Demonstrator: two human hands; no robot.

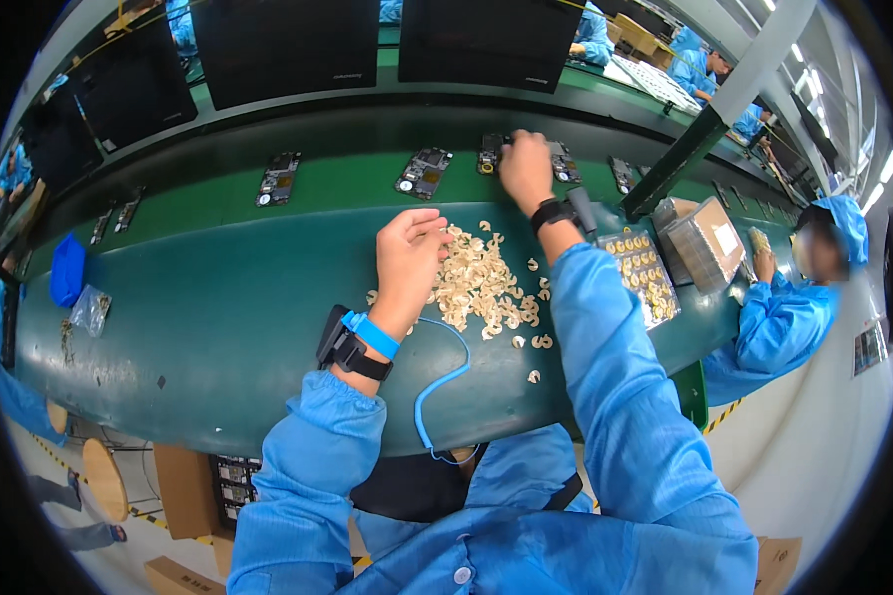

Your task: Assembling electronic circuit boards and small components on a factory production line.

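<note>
My left hand [410, 263] is over the left edge of a heap of small cream-coloured C-shaped pieces [476, 283], fingers curled together; whatever may be between the fingertips is too small to tell. A blue strap with a coiled blue cord [442, 387] circles that wrist beside a black band. My right hand [528, 171] reaches farther out, over the green strip, its fingers bent down at the right edge of a dark circuit board [490, 155]. Its fingertips are partly hidden. Just right of that hand lies another circuit board [564, 163].
More circuit boards [424, 174] lie along the green strip [347, 178]. Right of my forearm are a tray of round gold parts [643, 278] and a box [706, 243], near a slanted post [680, 159]. A co-worker [789, 317] sits at right. A blue bin [67, 270] stands left.
</note>
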